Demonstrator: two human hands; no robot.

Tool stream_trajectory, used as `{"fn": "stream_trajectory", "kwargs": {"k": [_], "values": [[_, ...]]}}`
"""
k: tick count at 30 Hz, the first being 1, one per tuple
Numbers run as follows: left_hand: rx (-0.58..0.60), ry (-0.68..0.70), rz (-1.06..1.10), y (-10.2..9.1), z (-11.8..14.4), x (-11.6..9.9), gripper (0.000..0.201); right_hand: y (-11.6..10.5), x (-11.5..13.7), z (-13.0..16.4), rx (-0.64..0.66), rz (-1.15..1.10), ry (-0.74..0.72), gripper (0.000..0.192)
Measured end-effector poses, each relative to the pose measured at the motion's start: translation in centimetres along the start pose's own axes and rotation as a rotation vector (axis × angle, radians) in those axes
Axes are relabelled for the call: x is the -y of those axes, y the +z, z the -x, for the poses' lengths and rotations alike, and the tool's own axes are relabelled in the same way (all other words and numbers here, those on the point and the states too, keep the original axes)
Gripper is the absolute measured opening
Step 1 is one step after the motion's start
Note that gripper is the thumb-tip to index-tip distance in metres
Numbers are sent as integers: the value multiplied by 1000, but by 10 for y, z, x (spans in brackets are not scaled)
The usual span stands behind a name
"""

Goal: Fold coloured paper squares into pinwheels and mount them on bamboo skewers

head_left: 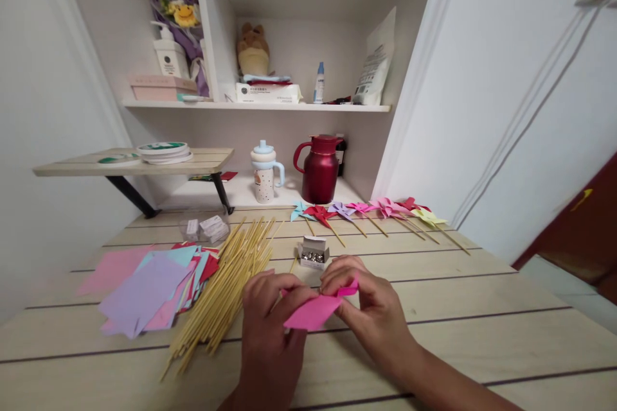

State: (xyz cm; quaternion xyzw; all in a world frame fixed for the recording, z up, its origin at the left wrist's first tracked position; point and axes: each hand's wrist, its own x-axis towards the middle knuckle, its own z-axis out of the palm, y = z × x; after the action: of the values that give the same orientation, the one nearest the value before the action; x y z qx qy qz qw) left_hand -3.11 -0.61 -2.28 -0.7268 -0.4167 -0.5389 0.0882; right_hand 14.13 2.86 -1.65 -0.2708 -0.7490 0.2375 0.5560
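A bright pink sheet of paper (pixel 313 313), partly folded, is held between both hands above the table. My left hand (pixel 272 308) is closed on its left side, the thumb hidden beneath. My right hand (pixel 369 302) pinches the curled right end of the paper. Just beyond the fingers sits a small open box (pixel 314 254) of shiny metal pins. A loose pile of thin wooden sticks (pixel 222 289) lies left of my left hand. Farther left are stacked coloured paper sheets (pixel 144 292), lilac on top.
Several finished paper pinwheels on sticks (pixel 342 210) lie in a row at the back right. A red jug (pixel 321 170) and a pale cup (pixel 264 173) stand behind. At the left are a small raised stand (pixel 212 159) and a clear container (pixel 205 229) with small white boxes.
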Motion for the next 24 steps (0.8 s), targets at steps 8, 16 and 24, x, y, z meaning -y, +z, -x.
{"fn": "stream_trajectory", "kwargs": {"k": [8,16,24], "values": [[49,-417,173,15,0,4,25,-10,-15,-4,126,-83,232,12],[1,-714,299,11,-3,14,32,-24,-18,-11,85,-60,287,18],[17,-848,382,13,-1,28,34,-33,-26,-15,-3,-110,352,20]]}}
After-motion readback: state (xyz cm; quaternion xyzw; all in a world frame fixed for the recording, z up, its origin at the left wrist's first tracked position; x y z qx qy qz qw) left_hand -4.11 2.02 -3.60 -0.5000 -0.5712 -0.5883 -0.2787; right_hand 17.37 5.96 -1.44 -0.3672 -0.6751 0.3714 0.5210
